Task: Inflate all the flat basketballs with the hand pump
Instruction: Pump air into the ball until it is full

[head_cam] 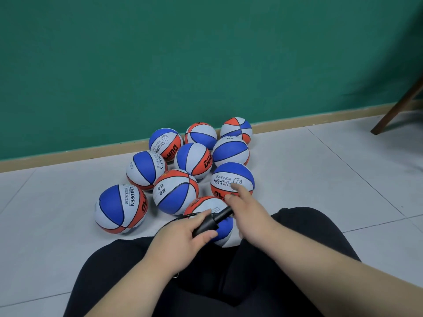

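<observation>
The left hand [183,236] holds the pump [206,225] barrel; keep it steady. The right hand [249,209], grip unclear, should stroke long and evenly.

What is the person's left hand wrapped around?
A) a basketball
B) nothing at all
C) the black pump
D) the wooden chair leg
C: the left hand has its fingers and thumb curled round the thick barrel of the black pump, held over the basketball between the person's knees.
</observation>
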